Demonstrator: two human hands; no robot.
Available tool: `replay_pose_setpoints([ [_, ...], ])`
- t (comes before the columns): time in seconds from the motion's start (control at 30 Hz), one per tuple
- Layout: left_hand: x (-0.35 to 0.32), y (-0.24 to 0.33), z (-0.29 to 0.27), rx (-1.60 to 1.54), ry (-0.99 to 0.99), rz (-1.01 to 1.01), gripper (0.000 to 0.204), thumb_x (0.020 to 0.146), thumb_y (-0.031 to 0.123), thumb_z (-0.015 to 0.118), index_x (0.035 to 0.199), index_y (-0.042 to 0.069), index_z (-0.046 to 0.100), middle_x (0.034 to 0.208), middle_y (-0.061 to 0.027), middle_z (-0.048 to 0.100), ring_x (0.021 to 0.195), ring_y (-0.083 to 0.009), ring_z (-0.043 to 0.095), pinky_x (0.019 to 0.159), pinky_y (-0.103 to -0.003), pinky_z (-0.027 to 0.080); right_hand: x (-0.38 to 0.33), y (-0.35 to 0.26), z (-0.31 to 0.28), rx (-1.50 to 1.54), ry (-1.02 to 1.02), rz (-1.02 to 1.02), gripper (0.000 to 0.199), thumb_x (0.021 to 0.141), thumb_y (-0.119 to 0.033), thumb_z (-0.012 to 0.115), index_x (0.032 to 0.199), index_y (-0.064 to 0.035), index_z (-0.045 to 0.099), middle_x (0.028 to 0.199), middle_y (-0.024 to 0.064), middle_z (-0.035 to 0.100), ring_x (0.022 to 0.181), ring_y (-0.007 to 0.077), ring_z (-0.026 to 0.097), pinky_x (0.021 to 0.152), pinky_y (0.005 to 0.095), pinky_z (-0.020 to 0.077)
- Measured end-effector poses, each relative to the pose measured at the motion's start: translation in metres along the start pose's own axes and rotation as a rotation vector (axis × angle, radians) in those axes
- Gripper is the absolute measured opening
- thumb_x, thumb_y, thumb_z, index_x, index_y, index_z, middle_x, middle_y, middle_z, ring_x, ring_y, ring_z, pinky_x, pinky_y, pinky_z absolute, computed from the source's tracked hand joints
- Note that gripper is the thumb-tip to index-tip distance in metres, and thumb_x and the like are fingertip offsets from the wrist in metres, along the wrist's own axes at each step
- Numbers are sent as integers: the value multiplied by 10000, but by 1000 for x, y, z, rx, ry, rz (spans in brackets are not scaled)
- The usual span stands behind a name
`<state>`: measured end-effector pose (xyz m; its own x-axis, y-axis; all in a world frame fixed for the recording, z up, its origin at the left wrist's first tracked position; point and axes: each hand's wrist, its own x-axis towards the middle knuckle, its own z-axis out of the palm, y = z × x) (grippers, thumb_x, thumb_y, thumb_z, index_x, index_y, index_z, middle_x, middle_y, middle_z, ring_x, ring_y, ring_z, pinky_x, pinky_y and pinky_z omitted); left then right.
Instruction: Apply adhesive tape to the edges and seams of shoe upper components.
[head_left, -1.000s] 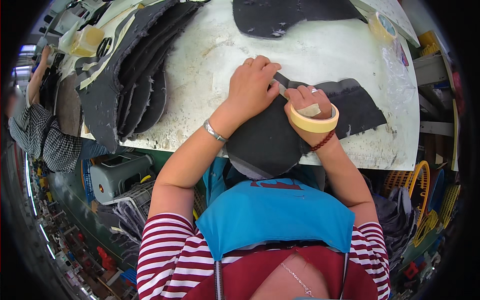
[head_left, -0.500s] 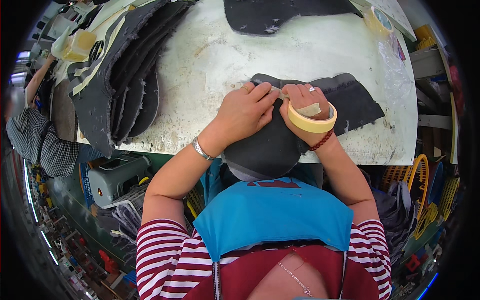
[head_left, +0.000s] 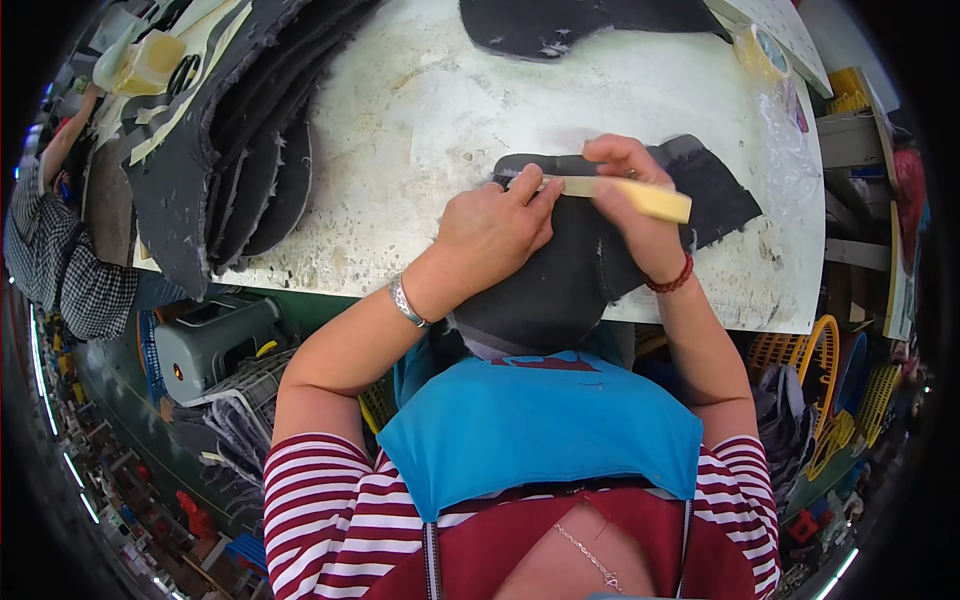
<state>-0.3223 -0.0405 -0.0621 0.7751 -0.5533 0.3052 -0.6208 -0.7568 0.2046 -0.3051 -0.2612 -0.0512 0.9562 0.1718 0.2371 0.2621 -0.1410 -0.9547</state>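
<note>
Tape roll (head_left: 640, 197), one, two hands (head_left: 495, 232)

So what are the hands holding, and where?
The right hand grips the tape roll by its rim; the left hand pinches the tape's free end.

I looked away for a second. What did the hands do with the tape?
The right hand turned the tape roll edge-on and drew a strip out; the left hand now presses that strip onto the dark fabric piece. The fabric stack on the table stayed put.
</note>
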Motion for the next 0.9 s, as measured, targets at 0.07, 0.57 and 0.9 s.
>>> replay_pose_setpoints([
  [0.07,0,0,0,-9,-5,-10,427,868,259,763,1288,191,726,1149,-33,628,646,-216,686,555,-364,561,4,-3,8,472,198,259,332,876,-124,752,1195,-51,693,1132,135,730,1016,255,701,902,350,548],
  [0.57,-3,2,1,29,-17,-16,481,857,269,775,1327,197,702,1134,-36,608,620,-189,671,516,-343,538,8,-5,-60,-1057,-141,-429,205,858,-189,827,783,-106,654,763,60,606,745,282,623,717,407,482],
  [0.9,13,-3,-27,-34,-268,15,507,870,187,718,1371,257,693,1055,-52,573,761,-193,693,642,-374,565,11,-11,-47,-1232,-191,-432,205,813,-210,798,838,-115,619,771,64,621,773,270,662,701,398,493],
])
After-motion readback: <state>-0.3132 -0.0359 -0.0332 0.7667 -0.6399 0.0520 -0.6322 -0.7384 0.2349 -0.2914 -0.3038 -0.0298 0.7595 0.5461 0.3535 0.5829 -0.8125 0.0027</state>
